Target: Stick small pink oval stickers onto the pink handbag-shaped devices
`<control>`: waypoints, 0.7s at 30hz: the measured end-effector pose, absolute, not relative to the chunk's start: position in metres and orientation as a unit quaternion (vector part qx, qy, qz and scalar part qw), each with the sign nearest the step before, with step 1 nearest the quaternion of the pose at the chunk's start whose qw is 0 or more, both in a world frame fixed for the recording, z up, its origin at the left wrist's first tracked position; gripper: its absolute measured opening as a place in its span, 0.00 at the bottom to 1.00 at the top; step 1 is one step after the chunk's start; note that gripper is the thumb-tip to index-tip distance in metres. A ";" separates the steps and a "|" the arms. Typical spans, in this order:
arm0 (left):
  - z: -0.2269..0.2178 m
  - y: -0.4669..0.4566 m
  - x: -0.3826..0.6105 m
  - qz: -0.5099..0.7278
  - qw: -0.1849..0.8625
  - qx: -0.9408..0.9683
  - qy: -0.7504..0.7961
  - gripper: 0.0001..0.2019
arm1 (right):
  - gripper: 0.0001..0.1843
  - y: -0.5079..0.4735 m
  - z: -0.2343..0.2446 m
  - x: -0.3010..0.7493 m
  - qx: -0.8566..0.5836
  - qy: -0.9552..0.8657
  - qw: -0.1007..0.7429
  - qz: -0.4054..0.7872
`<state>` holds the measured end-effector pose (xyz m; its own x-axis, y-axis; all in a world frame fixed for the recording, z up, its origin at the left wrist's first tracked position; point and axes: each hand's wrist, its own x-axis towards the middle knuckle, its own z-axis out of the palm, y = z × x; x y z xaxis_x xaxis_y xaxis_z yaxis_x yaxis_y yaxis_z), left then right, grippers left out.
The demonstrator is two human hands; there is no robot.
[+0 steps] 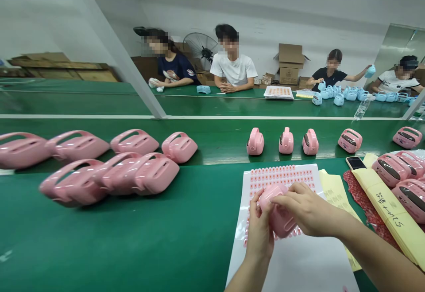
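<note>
A pink plastic casing sits between both of the person's hands, just above a sheet of small pink stickers on the green table. Its long axis slants from upper left down to lower right, with the rounded end tipped up and away from the person. The left hand cups the near left side, fingers curled up around it, while the right hand reaches across from the right and lies over the top, so both are closed on it and neither is nearer. The casing's glossy shell shows no sticker that can be made out. More casings lie in rows beyond, and a phone rests on the right.
</note>
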<state>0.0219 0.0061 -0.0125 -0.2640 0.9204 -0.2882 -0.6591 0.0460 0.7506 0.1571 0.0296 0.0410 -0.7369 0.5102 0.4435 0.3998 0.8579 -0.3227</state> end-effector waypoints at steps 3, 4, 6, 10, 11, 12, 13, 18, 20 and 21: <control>-0.012 0.006 0.022 0.669 0.595 0.145 0.422 0.32 | 0.28 0.033 0.039 0.156 -0.233 -0.936 0.246 0.099; -0.011 0.006 0.022 0.668 0.594 0.136 0.426 0.32 | 0.27 0.034 0.039 0.156 -0.235 -0.937 0.243 0.095; -0.009 0.007 0.022 0.668 0.591 0.121 0.436 0.32 | 0.25 0.036 0.038 0.157 -0.242 -0.931 0.256 0.096; -0.006 0.007 0.024 0.667 0.586 0.128 0.442 0.28 | 0.22 0.041 0.024 0.160 -0.302 -0.865 0.369 0.158; -0.006 0.006 0.025 0.666 0.589 0.133 0.437 0.26 | 0.22 0.040 0.018 0.159 -0.331 -0.835 0.394 0.195; -0.006 0.005 0.026 0.665 0.596 0.138 0.429 0.26 | 0.23 0.039 0.011 0.158 -0.357 -0.803 0.410 0.244; -0.007 0.005 0.027 0.662 0.605 0.146 0.418 0.26 | 0.24 0.036 0.004 0.156 -0.376 -0.771 0.418 0.299; -0.020 0.002 0.028 0.665 0.597 0.194 0.405 0.34 | 0.26 0.029 -0.027 0.146 -0.390 -0.671 0.454 0.438; -0.026 0.003 0.024 0.668 0.590 0.176 0.418 0.33 | 0.26 0.043 -0.032 0.148 -0.385 -0.672 0.460 0.434; -0.029 0.004 0.020 0.667 0.594 0.161 0.420 0.32 | 0.25 0.055 -0.034 0.151 -0.401 -0.676 0.459 0.415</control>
<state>0.0204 0.0039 -0.0292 -0.2427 0.9274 -0.2845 -0.6574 0.0585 0.7513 0.1513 0.0549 -0.0335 -0.2570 0.9225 0.2881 0.1602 0.3347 -0.9286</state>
